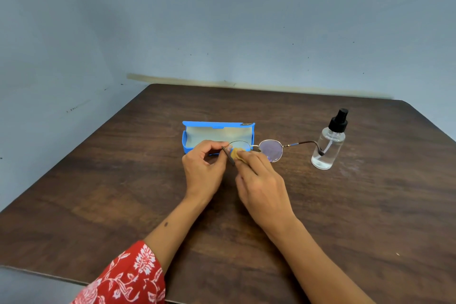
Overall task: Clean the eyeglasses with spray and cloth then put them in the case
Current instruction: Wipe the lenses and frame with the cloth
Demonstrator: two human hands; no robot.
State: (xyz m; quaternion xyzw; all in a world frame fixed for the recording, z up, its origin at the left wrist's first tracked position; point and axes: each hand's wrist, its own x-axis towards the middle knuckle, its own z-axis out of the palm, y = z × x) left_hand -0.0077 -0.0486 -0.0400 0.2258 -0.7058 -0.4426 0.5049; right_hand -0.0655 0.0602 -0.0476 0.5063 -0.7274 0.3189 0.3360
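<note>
Thin gold-rimmed eyeglasses (271, 149) hang above the table, in front of the open blue case (219, 124). My left hand (204, 168) pinches the frame at the left lens's outer edge. A small yellow cloth (236, 153) is pinched by my right hand (259, 180) against the left lens. The right lens is uncovered, and its temple arm reaches out toward the spray bottle (328, 142). The other temple arm shows as a dark stub between my hands.
The clear spray bottle with a black pump top stands upright at the right, close to the temple tip. The open case, pale inside, lies just behind my hands. The dark wooden table (123, 192) meets a blue-grey wall at its far edge.
</note>
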